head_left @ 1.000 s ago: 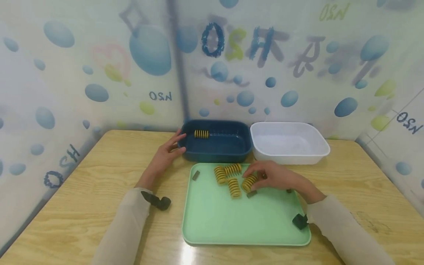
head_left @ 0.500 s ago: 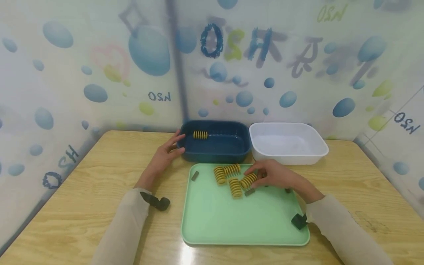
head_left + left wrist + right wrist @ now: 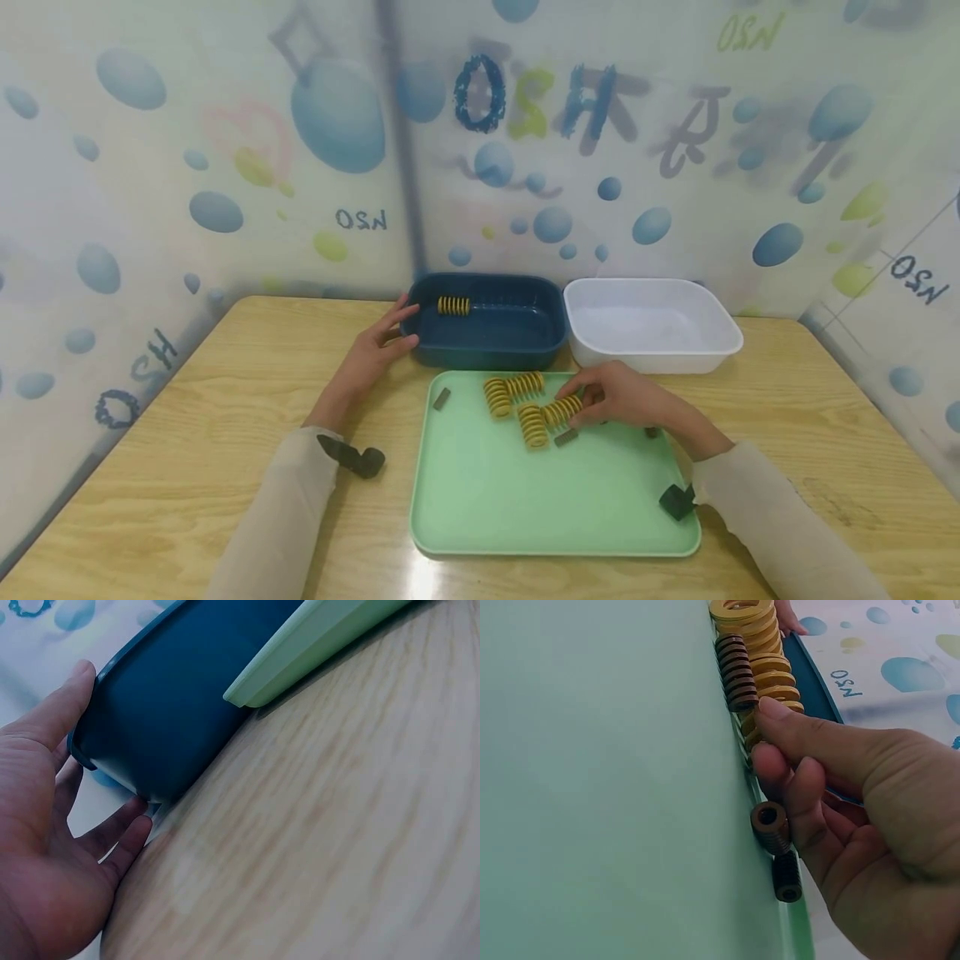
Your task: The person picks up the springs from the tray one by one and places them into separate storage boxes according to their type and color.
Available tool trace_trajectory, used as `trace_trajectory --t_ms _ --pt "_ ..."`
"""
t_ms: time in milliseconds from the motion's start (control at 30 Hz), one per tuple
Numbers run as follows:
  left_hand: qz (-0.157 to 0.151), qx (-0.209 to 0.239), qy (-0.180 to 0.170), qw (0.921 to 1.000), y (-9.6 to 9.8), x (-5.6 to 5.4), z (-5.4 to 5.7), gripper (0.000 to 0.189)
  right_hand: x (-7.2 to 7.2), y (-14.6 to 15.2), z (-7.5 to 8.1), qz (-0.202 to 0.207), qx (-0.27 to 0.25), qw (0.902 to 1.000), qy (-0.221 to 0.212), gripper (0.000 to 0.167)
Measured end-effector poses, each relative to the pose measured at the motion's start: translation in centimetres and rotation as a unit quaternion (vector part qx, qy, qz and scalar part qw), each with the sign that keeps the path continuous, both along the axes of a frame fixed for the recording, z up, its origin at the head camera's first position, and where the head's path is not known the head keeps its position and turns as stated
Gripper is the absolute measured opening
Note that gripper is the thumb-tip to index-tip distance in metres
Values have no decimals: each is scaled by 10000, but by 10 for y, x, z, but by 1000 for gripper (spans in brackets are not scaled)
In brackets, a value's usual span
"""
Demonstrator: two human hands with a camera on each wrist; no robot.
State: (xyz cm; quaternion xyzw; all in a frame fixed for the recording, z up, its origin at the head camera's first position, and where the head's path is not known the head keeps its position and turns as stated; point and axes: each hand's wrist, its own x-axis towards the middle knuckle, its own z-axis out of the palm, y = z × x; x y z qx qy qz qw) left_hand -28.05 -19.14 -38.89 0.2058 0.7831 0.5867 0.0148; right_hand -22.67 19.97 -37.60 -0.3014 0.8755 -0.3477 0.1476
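Note:
At the back of a green tray, my right hand pinches a yellow coil spring between thumb and fingers. This spring lies close against another yellow spring, with two more yellow springs behind. A small brown spring lies just in front of the pinched one, and two other brown springs sit below the fingers in the right wrist view. My left hand touches the left end of a dark blue bin, its fingers spread along rim and wall. One yellow spring lies in that bin.
A white bin stands right of the blue one, behind the tray. Another small brown spring lies at the tray's back left. The wooden table backs onto a patterned curtain.
The yellow spring in my right hand has shifted slightly left and turned, coming up against its neighbour. The small brown spring in front has moved slightly left. My left hand stays on the blue bin.

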Motion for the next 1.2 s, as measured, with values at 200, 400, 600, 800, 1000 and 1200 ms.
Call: trace_trajectory --t_ms 200,400,600,800,1000,1200 --pt "2 72 75 9999 -2 -7 -11 52 1 -1 1 -56 -21 10000 -21 34" --pt "-58 110 44 9999 1 4 5 53 1 0 0 -55 -89 9999 -32 35" --pt "-85 24 113 9999 3 8 9 54 0 0 -1 -112 -142 9998 -35 37" --pt "-48 55 75 9999 2 4 6 53 1 -1 3 -193 -186 9996 -69 37" --pt "20 28 155 9999 -3 -10 -14 52 3 -2 11 -235 -197 9995 -3 36" --pt "23 0 237 9997 -5 -13 -19 53 2 1 22 -495 -347 9982 9 36"
